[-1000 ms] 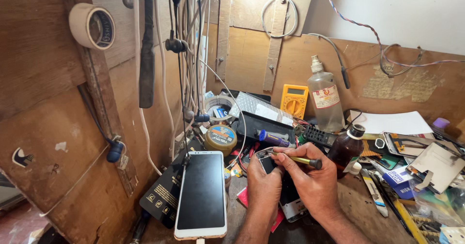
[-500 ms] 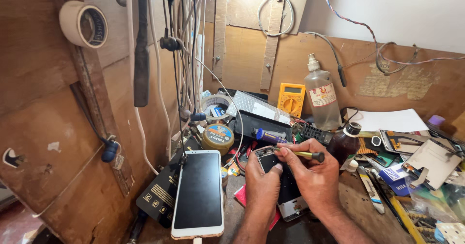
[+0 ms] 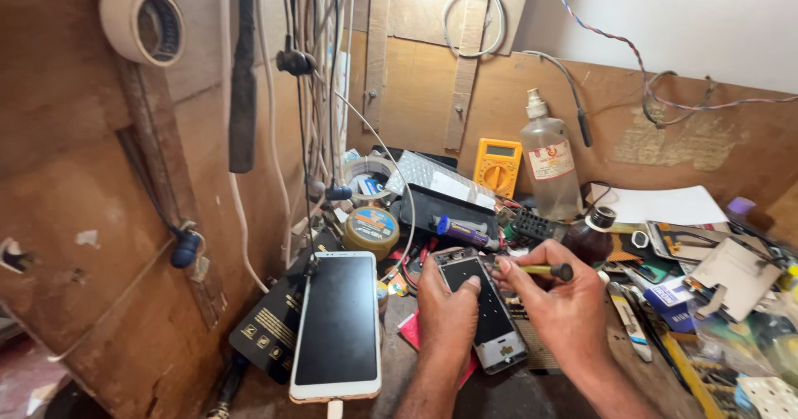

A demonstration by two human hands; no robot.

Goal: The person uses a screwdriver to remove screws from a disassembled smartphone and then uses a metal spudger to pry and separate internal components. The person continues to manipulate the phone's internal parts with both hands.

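Wooden back panel (image 3: 416,95) and side wall (image 3: 83,219) enclose a cluttered workbench (image 3: 465,386); hanging cables (image 3: 312,95) run down the left panel, a roll of tape (image 3: 141,22) is mounted high on it.

White smartphone (image 3: 338,326), screen dark, lies face up at the left of the bench, its top end resting on a black box (image 3: 270,332). Well apart from both hands.

Clear plastic bottle (image 3: 549,163) stands upright near the back wall, with a yellow multimeter (image 3: 497,166) just beside it on the left. White sheet of paper (image 3: 661,205) lies to the right of the bottle.

Left hand (image 3: 447,315) grips the small opened phone (image 3: 489,319) from its left edge, thumb laid across the dark upper face; fingers closed around the body. Phone sits in the centre foreground, between the two hands, tilted slightly, lower end light grey.

Right hand (image 3: 564,307) is closed in a pinch on a yellow-handled screwdriver (image 3: 532,269), held roughly level, tip pointing left toward the top end of the opened phone. Tip appears to touch the phone's top edge; cannot confirm contact, fingers partly cover it.

Round tin (image 3: 371,228) sits behind the white smartphone. Blue marker-like pen (image 3: 462,233) lies beyond the hands. Dark small bottle (image 3: 592,234) stands just beyond the right hand.
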